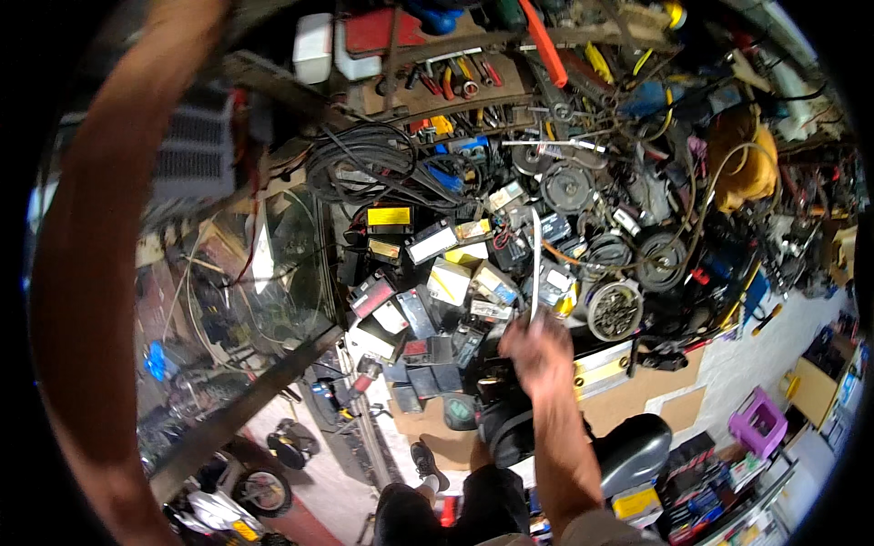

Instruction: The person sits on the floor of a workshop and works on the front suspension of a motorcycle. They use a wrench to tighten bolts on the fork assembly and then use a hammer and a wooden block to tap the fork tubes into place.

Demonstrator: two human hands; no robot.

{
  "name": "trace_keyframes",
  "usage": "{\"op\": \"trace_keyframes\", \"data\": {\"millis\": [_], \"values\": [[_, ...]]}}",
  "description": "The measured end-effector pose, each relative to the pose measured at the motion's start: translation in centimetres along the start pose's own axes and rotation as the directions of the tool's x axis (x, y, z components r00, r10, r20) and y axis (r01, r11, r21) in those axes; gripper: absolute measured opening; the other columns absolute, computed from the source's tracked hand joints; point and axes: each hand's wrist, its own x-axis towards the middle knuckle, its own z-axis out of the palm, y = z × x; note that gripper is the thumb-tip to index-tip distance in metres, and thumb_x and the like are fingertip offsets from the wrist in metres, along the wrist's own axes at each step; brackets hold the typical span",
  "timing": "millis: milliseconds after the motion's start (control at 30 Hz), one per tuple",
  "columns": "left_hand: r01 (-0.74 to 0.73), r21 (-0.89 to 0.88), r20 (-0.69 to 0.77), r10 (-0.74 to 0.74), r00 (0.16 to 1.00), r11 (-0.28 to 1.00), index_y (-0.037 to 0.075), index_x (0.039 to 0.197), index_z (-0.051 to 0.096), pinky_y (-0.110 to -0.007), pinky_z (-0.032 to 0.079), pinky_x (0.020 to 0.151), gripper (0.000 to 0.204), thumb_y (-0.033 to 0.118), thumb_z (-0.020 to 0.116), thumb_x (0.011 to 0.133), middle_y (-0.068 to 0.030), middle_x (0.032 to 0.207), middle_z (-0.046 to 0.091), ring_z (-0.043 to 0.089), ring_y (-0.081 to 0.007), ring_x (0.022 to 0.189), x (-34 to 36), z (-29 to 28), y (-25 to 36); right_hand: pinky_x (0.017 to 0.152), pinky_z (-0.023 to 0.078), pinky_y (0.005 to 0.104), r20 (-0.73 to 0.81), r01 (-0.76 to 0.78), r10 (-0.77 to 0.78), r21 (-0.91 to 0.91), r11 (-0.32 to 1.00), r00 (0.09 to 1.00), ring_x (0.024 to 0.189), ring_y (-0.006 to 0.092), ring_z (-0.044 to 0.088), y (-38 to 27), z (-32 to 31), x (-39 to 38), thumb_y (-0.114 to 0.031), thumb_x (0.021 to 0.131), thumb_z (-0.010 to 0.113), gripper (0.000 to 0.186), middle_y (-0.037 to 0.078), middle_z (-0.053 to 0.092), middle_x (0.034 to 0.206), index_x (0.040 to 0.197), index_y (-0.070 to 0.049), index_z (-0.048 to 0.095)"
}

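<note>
My right hand (537,350), slightly blurred, reaches in over the cluttered bench with its fingers closed on a long, thin, pale strip (534,241) that points upward. Around it lie several box-like batteries (449,282) in white, yellow and dark casings, and a round container of small metal parts (615,311). A black bag-like object (505,428) is under my wrist. My left forearm (100,237) is raised along the left rim and runs out at the top; that hand is out of sight.
Coiled black cables (355,159), tools on a shelf (455,77), a dusty glass panel (228,291) at left and a yellow bag (739,155) surround the heap. Lower down are a black seat (637,446), a purple stool (757,423) and a wheel (262,491).
</note>
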Motion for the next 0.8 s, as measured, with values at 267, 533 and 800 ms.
{"op": "trace_keyframes", "data": {"millis": [267,533,800], "values": [[0.309,-0.577,0.01,-0.371,0.928,0.756,0.001,0.095,0.066,-0.051,0.05,0.083,0.032,0.032,0.058,0.094,-0.0232,0.093,0.067,0.064,-0.0407,0.091,-8.6,-10.0,13.9,0.046,0.031,0.0252,-0.098,0.004,-0.051,-0.432,0.902,0.994,0.053,0.0095,0.039,-2.8,8.8,-21.4,-0.033,0.106,0.055,0.023,-0.002,0.044,0.067,0.101,-0.01,0.056],[0.786,0.017,0.985,-0.145,0.092,0.618,0.008,0.097,0.071,-0.048,0.054,0.067,0.036,0.04,0.055,0.101,-0.0163,0.087,0.071,0.07,-0.0372,0.081,-74.2,-44.9,16.7,0.046,0.027,0.0247,-0.044,0.049,-0.305,-0.955,0.292,0.951,0.053,0.0066,0.036,1.0,-20.0,-38.1,-0.037,0.103,0.059,0.027,-0.005,0.043,0.066,0.096,-0.011,0.058],[0.303,0.889,-0.172,-0.864,-0.474,-0.343,0.001,0.102,0.075,-0.051,0.058,0.079,0.041,0.038,0.06,0.091,-0.0227,0.097,0.074,0.074,-0.0331,0.095,-118.7,-105.8,-10.5,0.046,0.029,0.0261,0.075,0.157,-0.266,-0.94,0.303,0.961,0.053,0.0079,0.037,11.5,-13.3,-46.2,-0.037,0.104,0.055,0.032,-0.003,0.04,0.065,0.107,-0.006,0.06]]}}
